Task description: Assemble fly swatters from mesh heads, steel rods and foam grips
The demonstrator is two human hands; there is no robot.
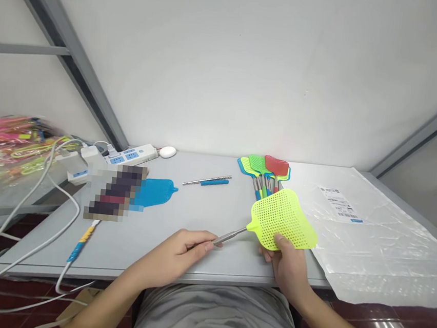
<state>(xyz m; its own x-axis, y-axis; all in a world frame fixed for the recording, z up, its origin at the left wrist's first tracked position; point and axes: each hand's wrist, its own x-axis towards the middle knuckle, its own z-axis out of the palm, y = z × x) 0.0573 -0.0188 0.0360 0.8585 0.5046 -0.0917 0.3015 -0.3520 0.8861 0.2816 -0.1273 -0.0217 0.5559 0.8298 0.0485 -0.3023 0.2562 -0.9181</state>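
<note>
I clamp the left fingers (200,251) on the metal swatter shaft (230,236) and, at 3 o'clock from them, the right fingers (285,244) on its yellow head (283,216). Bunched swatters (258,163) lie on the tabletop (206,209) at the head's 11 o'clock.

We see smooth, perforated plastic in the yellow swatter head (287,212) and shiny metal in its rod (230,236). The desk top (202,211) looks smooth and matt to us; at right, the bag (380,246) is glossy, wrinkled plastic film. Nearest us, the clothing (219,319) is creased, matt cloth.
</note>
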